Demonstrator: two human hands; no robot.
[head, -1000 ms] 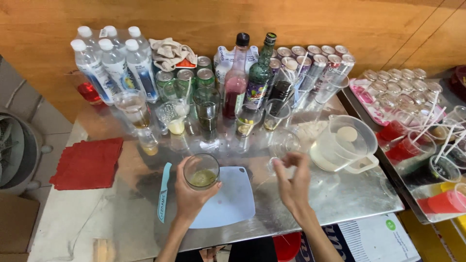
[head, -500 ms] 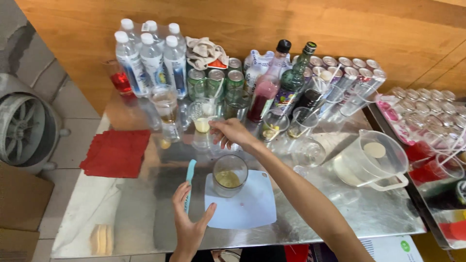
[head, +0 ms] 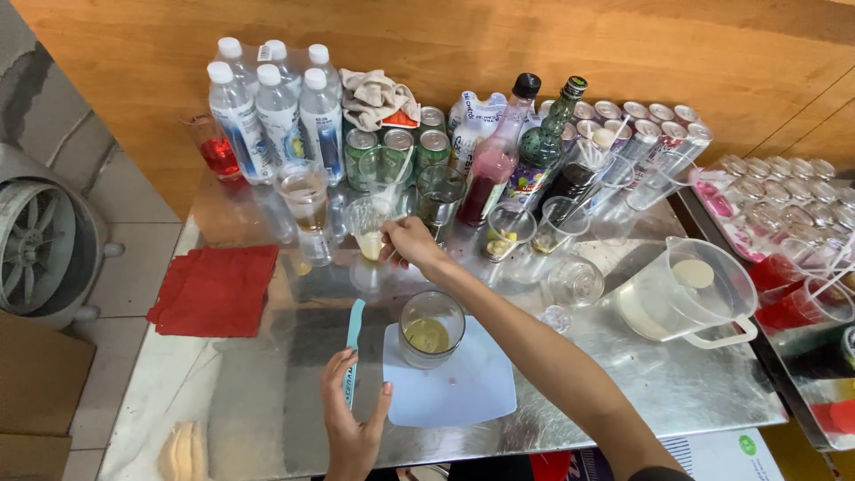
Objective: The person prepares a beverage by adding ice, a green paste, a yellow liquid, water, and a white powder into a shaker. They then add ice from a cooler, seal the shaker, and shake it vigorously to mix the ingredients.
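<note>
A short glass point(head: 430, 328) holding yellow-green liquid stands on a pale blue cutting board point(head: 463, 396) near the table's front edge. My left hand point(head: 352, 414) rests open on the metal table just left of the board, beside a light blue knife point(head: 354, 343). My right hand point(head: 410, 247) reaches across to the row of glasses at the back. Its fingers are closed at the side of a small glass point(head: 369, 233) with pale yellow liquid in the bottom. Whether a spoon is also in that grip is unclear.
Water bottles point(head: 278, 111), green cans point(head: 396, 147), two tall bottles point(head: 499, 160) and silver cans point(head: 655, 125) line the back wall. A clear plastic pitcher point(head: 686, 289) and an empty glass point(head: 574, 281) stand at right, a red cloth point(head: 214, 289) at left, a fan point(head: 36, 240) beyond.
My left hand has let go of the glass on the board and dropped beside it. My right hand has travelled from the front right to the small glass at the back.
</note>
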